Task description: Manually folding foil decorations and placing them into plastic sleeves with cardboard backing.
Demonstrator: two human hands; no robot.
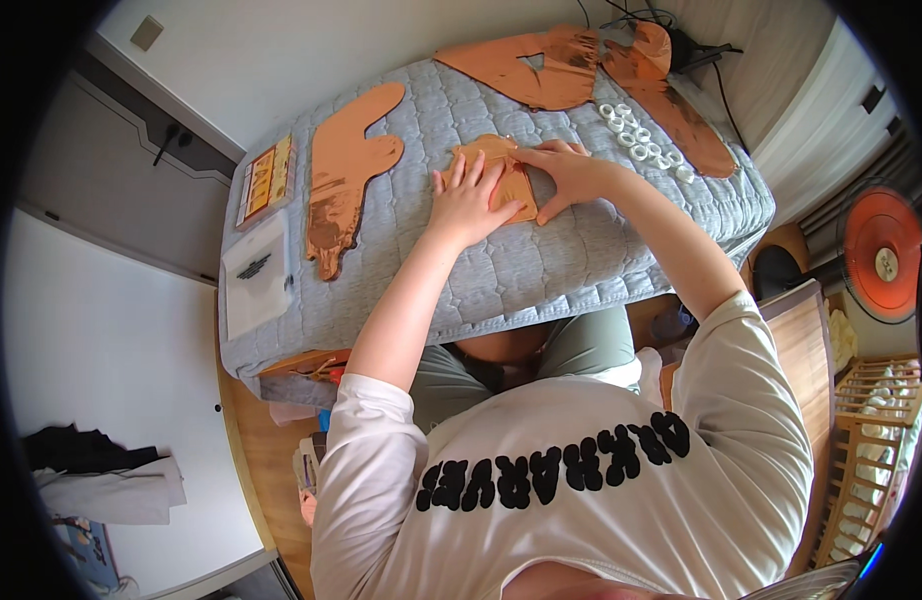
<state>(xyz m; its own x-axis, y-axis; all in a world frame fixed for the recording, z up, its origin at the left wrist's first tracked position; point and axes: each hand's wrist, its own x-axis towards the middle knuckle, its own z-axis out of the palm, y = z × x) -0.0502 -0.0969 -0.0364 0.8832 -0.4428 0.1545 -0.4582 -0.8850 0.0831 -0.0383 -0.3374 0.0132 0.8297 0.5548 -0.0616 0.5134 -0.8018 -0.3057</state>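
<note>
Atop the grey quilted mattress (501,280), a flattened copper-coloured foil piece (519,188) lay under the left hand (467,208), grip splayed flat, and against the right hand (573,176), grip wide, so uneven pressing risked creasing it.

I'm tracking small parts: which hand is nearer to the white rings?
Right. The right hand is left of the white rings, at the right edge of the copper foil balloon; the left hand is farther left, spread over the balloon.
</note>
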